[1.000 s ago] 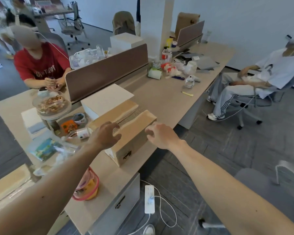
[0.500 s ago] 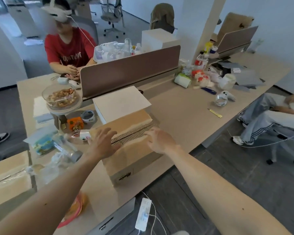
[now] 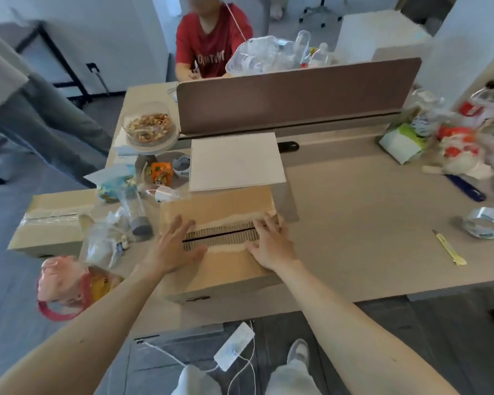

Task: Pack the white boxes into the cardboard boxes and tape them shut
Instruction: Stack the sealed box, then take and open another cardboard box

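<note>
A cardboard box (image 3: 220,203) lies at the desk's near edge with its two top flaps closed and a dark seam running between them. My left hand (image 3: 173,248) presses flat on the near flap at the seam's left end, fingers spread. My right hand (image 3: 270,242) presses on the flaps at the seam's right end. A white box (image 3: 236,161) lies flat just behind the cardboard box. A second cardboard box (image 3: 50,220), with clear tape across its top, stands at the left. A roll of clear tape (image 3: 484,225) rests on the desk at the right.
A yellow cutter (image 3: 448,249) lies near the tape roll. Bags, a bowl of nuts (image 3: 149,128) and small items crowd the left of the desk (image 3: 368,223). A brown divider panel (image 3: 297,92) stands behind, with a person in a red shirt beyond it. More clutter sits far right.
The view has swung to look straight down on the box. Both hands stayed on the flaps and now lie flatter, fingers spread along the seam.
</note>
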